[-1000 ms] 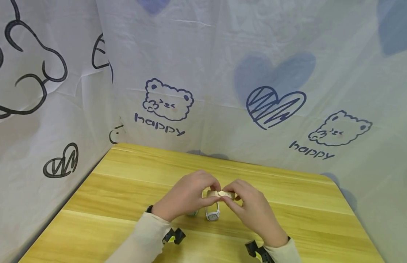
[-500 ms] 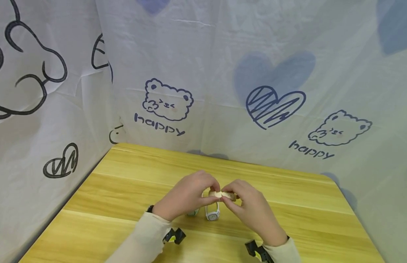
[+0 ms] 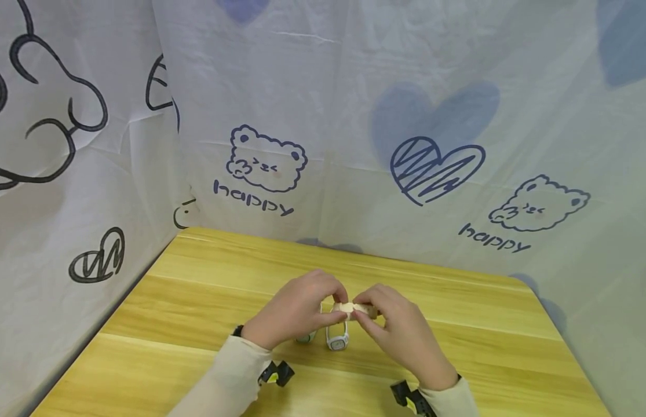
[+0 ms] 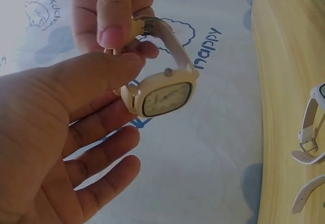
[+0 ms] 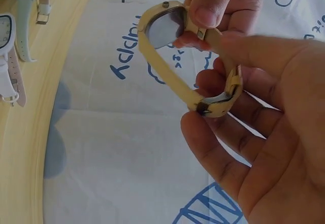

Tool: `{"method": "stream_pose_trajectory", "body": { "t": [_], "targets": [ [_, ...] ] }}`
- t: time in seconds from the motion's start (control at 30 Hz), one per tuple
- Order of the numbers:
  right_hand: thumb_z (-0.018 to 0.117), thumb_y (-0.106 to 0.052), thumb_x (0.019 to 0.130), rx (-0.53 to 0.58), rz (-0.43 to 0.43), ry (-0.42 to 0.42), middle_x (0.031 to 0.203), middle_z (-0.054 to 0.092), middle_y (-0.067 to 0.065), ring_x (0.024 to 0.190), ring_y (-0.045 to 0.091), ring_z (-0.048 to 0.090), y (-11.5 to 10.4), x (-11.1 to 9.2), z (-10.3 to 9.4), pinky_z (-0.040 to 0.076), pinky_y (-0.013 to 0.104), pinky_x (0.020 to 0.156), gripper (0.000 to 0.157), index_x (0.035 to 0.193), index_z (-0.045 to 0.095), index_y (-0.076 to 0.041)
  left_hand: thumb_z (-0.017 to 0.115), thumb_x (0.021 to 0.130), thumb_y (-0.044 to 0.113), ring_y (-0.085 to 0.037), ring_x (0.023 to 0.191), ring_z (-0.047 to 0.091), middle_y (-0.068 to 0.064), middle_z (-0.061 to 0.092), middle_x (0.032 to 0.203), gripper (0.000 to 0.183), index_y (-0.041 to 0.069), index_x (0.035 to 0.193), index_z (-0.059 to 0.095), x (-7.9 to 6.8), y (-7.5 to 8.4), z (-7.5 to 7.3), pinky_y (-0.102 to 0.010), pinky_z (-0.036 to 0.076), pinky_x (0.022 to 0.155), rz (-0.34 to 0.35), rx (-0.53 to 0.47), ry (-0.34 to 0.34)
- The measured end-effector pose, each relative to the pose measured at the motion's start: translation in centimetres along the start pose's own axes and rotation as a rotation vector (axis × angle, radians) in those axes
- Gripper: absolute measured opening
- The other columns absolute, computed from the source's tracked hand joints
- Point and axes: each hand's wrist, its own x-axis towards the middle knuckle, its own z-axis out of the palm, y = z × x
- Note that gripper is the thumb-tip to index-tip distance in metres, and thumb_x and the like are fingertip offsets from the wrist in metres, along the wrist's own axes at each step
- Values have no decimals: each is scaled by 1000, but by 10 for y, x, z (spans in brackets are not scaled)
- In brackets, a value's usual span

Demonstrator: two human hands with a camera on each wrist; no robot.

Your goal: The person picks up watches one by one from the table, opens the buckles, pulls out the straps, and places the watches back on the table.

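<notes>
Both hands hold a cream wristwatch (image 4: 167,99) up in front of me, its strap bent into a loop. My left hand (image 3: 304,304) pinches the strap close beside the watch case between thumb and index finger; its other fingers spread loosely in the left wrist view. With thumb and fingers, my right hand (image 3: 403,327) grips the strap's buckle side. In the right wrist view the case back and the metal buckle show, while fingertips hide part of the strap. A white watch (image 3: 337,343) and a mint green watch (image 3: 305,337) stand on the table below.
The wooden table (image 3: 208,266) has rounded back corners. White cloth (image 3: 343,104) printed with hearts and bears hangs behind it and along the left. A black wrist mount (image 3: 277,373) sits by my left sleeve, another mount (image 3: 408,397) by the right.
The held watch has shifted slightly to the right and turned a little between my fingers. Both hands stay almost where they were, and the two standing watches have not moved.
</notes>
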Motion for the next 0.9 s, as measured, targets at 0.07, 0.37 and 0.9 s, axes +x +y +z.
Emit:
{"method": "stream_pose_trajectory", "body": {
  "t": [0.07,0.37,0.9],
  "targets": [
    [80,-20,92,-1,24,-11,110,68,-4,94,9,64,0,0,0,57,30,77,36,125,67,-12,79,93,32,-9,103,63,11,68,102,18,21,105,72,0,0,0,-29,54,90,7,10,11],
    [76,-15,92,28,149,54,113,67,1,98,13,64,1,0,-6,58,36,81,33,122,63,-10,74,98,29,-6,96,62,10,68,106,16,20,110,69,0,2,-5,-28,56,85,-41,-47,69],
    [75,-10,88,60,140,74,99,68,-8,86,7,63,4,1,-8,57,30,75,16,101,68,-17,74,98,30,-5,98,63,11,68,106,15,20,108,69,-1,-2,-7,-29,56,89,-87,-89,30]
  ]
}}
